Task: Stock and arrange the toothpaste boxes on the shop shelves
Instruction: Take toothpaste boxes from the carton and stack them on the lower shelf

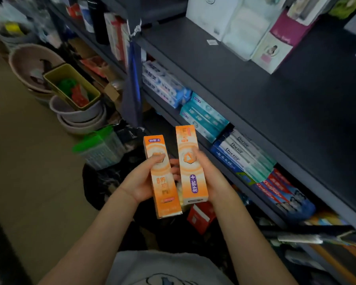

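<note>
While both forearms reached forward from the grey shirt, the left hand (141,183) gripped a long orange cardboard toothpaste box (162,177), thumb curled over its printed face. Just beside it, the right hand (210,175) held a second orange toothpaste box with a purple label (190,164), fingers wrapped round its right edge. Both cartons stood nearly upright, side by side with a narrow gap between them, the right one raised a little higher. They were in the air, not yet on any shelf.

Beneath the hands lay a red carton (200,218) on dark bags on the floor. To the right, the lower dark metal shelf (230,173) carried stacked toothpaste: red-and-blue boxes (284,194) nearest, then blue-and-white boxes (243,153), teal boxes (203,118) and pale blue boxes (164,85) farther along. Above, the upper shelf (245,83) held white and pink packs (275,42).

The likely risk was crowding: that lower row looked almost full, so pushing both cartons in together could knock a neighbouring stack askew or off the edge. Each one-handed grip sat near mid-length, so a carton might also tip or slip while being slid in.
</note>
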